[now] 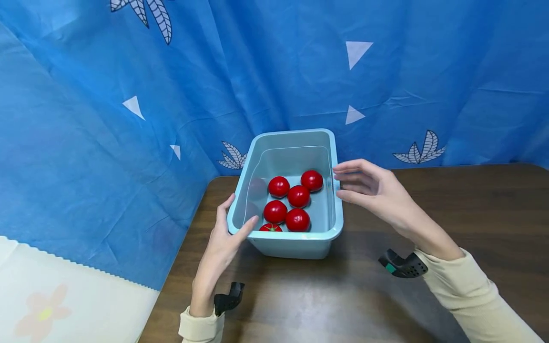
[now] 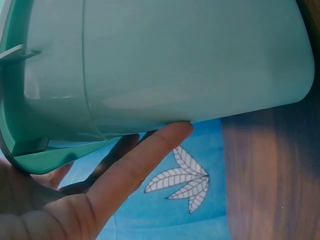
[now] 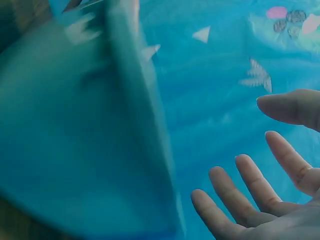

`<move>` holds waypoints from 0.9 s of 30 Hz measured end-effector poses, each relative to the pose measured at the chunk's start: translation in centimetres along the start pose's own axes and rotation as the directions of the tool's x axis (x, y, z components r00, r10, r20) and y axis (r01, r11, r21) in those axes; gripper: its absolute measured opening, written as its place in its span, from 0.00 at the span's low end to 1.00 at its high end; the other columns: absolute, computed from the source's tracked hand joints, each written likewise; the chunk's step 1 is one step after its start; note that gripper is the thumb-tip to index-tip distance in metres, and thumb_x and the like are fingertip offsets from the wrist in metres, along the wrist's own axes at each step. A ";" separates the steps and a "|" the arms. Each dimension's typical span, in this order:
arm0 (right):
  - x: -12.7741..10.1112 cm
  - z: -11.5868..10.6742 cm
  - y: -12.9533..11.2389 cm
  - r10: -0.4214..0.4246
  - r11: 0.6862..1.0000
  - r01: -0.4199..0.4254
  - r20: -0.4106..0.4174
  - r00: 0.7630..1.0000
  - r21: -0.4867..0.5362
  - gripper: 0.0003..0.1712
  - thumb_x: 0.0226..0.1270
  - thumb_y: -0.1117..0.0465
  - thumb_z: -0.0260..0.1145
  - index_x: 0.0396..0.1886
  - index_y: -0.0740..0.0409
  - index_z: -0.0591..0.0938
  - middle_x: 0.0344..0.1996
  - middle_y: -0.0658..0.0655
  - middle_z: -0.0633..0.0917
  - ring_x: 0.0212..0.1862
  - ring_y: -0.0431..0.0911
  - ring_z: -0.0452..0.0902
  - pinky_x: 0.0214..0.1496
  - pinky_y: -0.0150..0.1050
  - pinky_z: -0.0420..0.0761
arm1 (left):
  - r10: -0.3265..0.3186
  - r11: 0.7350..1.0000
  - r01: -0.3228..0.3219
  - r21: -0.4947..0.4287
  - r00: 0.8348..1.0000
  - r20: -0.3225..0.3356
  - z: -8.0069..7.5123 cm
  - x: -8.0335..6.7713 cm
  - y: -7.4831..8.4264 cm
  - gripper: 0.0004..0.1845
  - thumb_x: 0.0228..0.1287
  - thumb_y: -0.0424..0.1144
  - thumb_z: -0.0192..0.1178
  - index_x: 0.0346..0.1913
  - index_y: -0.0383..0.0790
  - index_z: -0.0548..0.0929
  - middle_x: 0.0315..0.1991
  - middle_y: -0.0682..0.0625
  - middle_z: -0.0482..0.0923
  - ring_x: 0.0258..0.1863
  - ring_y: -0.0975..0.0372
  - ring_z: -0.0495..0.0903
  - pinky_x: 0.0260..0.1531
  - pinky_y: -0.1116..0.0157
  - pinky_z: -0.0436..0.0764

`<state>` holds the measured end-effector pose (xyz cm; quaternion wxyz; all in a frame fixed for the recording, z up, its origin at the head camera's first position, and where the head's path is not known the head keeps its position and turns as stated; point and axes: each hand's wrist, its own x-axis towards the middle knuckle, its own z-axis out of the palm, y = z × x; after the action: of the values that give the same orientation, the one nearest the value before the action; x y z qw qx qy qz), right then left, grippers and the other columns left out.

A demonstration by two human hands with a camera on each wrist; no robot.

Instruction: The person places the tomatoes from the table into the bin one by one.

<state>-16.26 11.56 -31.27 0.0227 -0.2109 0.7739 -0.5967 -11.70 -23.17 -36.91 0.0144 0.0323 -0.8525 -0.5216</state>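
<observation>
A light blue plastic bin (image 1: 291,245) with a rounded rim holds several glossy red tomatoes (image 1: 298,196); one, partly hidden by the near wall, shows a green star-shaped top (image 1: 270,228). My left hand (image 1: 225,240) grips the bin's near left corner, thumb over the rim. From the left wrist, fingers (image 2: 135,170) of that hand lie along the outside of the bin wall (image 2: 190,65). Beside the right rim, my right hand (image 1: 373,188) has its fingers loosely spread and holds nothing. The right wrist view shows a gap between those fingers (image 3: 227,192) and the blurred bin (image 3: 90,135).
The bin is over a dark brown wooden table (image 1: 450,209). Behind and to the left hangs a blue curtain (image 1: 279,62) with white triangles and leaf prints. A cream cloth (image 1: 77,295) with a flower print lies at lower left. Each wrist wears a black device (image 1: 403,265).
</observation>
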 end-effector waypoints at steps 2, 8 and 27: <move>-1.3 -0.8 1.2 -0.029 0.998 0.026 -0.058 0.998 -0.055 0.26 0.73 0.63 0.71 0.68 0.59 0.77 0.63 0.59 0.80 0.62 0.44 0.81 0.57 0.26 0.81 | 0.005 1.000 -0.005 0.000 1.000 0.003 -0.2 0.2 0.0 0.49 0.68 0.54 0.68 0.83 0.53 0.50 0.77 0.43 0.61 0.72 0.43 0.67 0.64 0.40 0.77; -4.2 -3.0 6.1 -0.172 0.919 0.078 -0.216 0.961 -0.386 0.25 0.66 0.68 0.75 0.62 0.57 0.81 0.56 0.55 0.82 0.56 0.33 0.76 0.57 0.16 0.68 | 0.009 1.000 -0.009 0.009 1.000 -0.007 -0.9 0.4 0.1 0.49 0.69 0.53 0.68 0.83 0.53 0.49 0.77 0.43 0.60 0.72 0.43 0.66 0.63 0.39 0.77; -10.3 -5.6 14.6 0.000 0.695 -0.087 -0.121 0.993 -0.714 0.54 0.67 0.43 0.75 0.85 0.46 0.57 0.79 0.74 0.55 0.81 0.73 0.34 0.68 0.85 0.32 | 0.224 0.962 -0.166 0.217 0.933 -0.283 0.0 0.6 1.6 0.55 0.59 0.52 0.78 0.81 0.44 0.55 0.73 0.41 0.64 0.71 0.47 0.68 0.64 0.39 0.77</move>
<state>-12.81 23.19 -45.51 -0.0903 -0.1511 0.9500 -0.2579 -12.36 -22.49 -35.46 0.1944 0.0285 -0.8847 -0.4227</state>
